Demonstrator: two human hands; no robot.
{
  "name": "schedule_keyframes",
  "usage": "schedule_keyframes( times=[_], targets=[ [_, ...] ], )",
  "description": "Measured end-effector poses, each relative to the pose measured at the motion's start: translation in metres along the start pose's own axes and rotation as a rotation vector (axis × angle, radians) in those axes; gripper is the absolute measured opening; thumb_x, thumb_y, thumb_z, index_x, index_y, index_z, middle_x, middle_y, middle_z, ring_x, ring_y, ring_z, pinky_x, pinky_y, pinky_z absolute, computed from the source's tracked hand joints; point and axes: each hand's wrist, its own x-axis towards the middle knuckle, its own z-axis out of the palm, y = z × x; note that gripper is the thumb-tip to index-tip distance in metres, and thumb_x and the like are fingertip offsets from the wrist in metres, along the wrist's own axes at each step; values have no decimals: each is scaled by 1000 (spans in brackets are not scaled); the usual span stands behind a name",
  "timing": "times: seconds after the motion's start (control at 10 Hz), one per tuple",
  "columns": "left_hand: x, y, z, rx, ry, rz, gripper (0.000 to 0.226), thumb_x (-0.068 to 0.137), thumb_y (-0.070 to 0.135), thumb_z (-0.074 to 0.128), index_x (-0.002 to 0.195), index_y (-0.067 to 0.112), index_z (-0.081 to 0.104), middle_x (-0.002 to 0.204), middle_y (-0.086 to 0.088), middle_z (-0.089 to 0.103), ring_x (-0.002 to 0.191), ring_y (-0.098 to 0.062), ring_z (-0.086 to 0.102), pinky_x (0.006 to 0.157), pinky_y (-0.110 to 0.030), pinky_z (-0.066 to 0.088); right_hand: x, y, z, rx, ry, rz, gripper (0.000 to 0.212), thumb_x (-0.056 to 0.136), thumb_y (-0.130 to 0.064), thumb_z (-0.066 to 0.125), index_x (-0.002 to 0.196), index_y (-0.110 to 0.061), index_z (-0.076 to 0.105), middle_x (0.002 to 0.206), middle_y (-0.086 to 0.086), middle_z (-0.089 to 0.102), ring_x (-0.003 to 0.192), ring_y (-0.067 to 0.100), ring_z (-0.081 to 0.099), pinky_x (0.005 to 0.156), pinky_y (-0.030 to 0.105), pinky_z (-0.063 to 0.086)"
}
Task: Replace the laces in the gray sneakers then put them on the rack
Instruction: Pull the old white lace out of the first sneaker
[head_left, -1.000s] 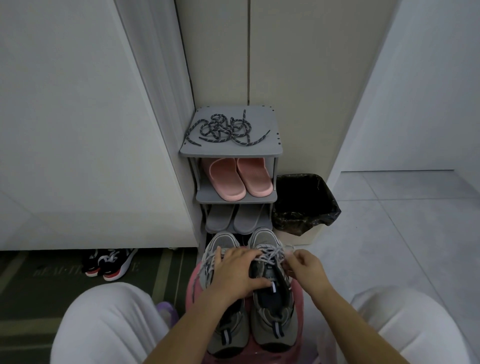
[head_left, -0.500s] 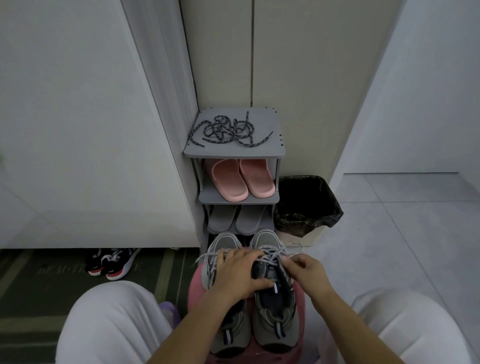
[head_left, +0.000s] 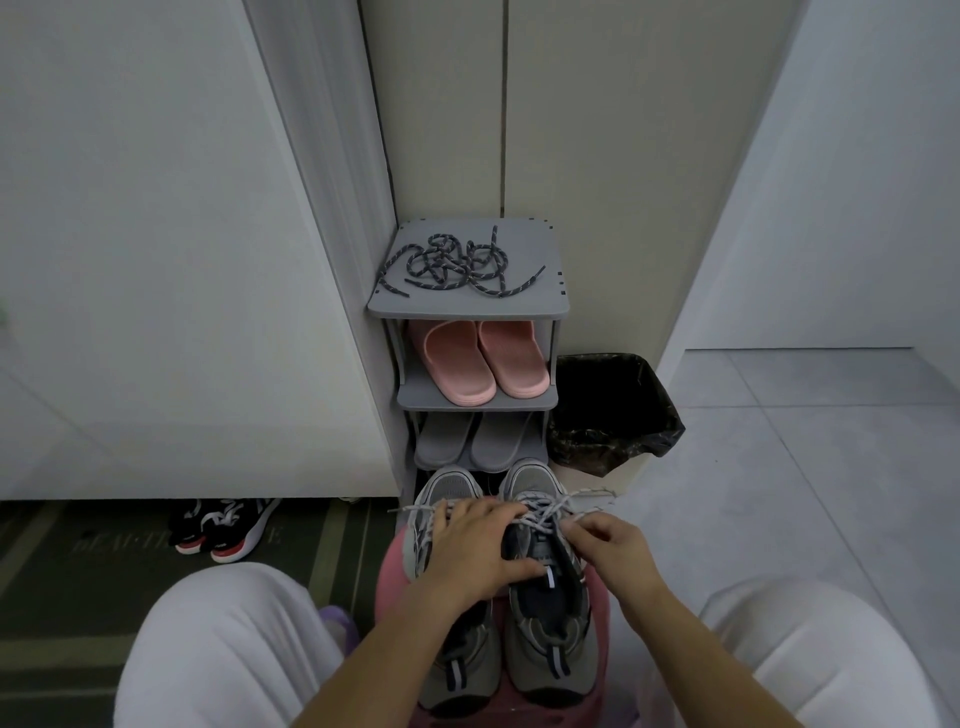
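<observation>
Gray sneakers sit side by side on a pink stool at lower centre, toes toward the rack. The left grip lies spread across both, fingers over the left shoe's lacing and thumb on the right shoe's tongue, pressing rather than clasping. The right grip, just right of it, pinches a strand of the pale laces at the right shoe's edge. A loose end trails off right. Dark laces lie tangled on the rack's top shelf, well apart from both grips, above pink slippers and gray slippers. A black bin stands right of the rack.
</observation>
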Motion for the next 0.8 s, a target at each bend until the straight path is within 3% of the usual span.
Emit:
schedule_keyframes(
  times=[0.1, 0.2, 0.3, 0.4, 0.5, 0.6, 0.7, 0.8],
  targets=[
    [0, 0, 0, 3, -1, 3, 75, 75, 68, 58, 140, 41, 32, 149, 10, 31, 140, -16, 20, 117, -46, -1, 1, -1, 1, -51, -5, -22, 18, 87, -9, 64, 73, 2, 62, 66, 6, 60, 62, 15, 54, 55, 16, 47],
    [1, -1, 0, -3, 0, 6, 75, 75, 68, 58, 140, 41, 33, 149, 10, 31, 140, -16, 20, 117, -46, -1, 3, -1, 3, -28, 60, 21, 21, 97, -12, 45, 79, -4, 50, 74, 9, 60, 68, 20, 57, 60, 21, 48],
    [1, -2, 1, -7, 0, 11, 75, 75, 67, 58, 140, 41, 32, 150, 10, 31, 140, -16, 20, 117, -45, -1, 7, -2, 3, 266, 104, 124, 19, 101, -11, 31, 95, 1, 45, 85, 21, 63, 73, 26, 62, 60, 25, 57],
    [0, -1, 0, -4, -4, 14, 75, 76, 66, 58, 141, 39, 32, 150, 11, 30, 141, -14, 19, 117, -44, 0, 3, -2, 1, 202, 37, 77, 20, 98, -13, 44, 93, 4, 53, 81, 14, 64, 69, 17, 61, 56, 15, 54],
    [0, 0, 0, -15, -10, 13, 75, 77, 65, 58, 142, 39, 31, 151, 10, 30, 141, -14, 19, 117, -43, 0, -3, -3, 2, -7, -51, -40, 12, 88, -9, 61, 77, -5, 61, 70, 3, 62, 62, 6, 58, 56, 11, 47],
    [0, 0, 1, -15, -10, 12, 76, 76, 65, 59, 142, 39, 31, 151, 9, 31, 141, -15, 20, 117, -43, 1, 0, -1, 1, -149, -22, -58, 19, 91, -14, 58, 73, -7, 56, 68, 4, 59, 63, 13, 54, 63, 22, 48],
    [0, -1, 1, -11, -6, 16, 76, 76, 65, 58, 142, 38, 31, 150, 9, 33, 140, -16, 22, 118, -43, 2, 4, -1, 2, 77, 52, 28, 20, 99, -11, 39, 82, -5, 47, 80, 15, 63, 71, 23, 60, 67, 28, 56],
    [1, -1, 1, -7, -6, 13, 76, 76, 66, 58, 142, 39, 31, 149, 10, 34, 140, -16, 23, 118, -42, 3, 2, -5, 3, 257, 88, 82, 18, 100, -9, 35, 88, 0, 45, 78, 16, 62, 68, 21, 61, 53, 16, 54]
  ],
)
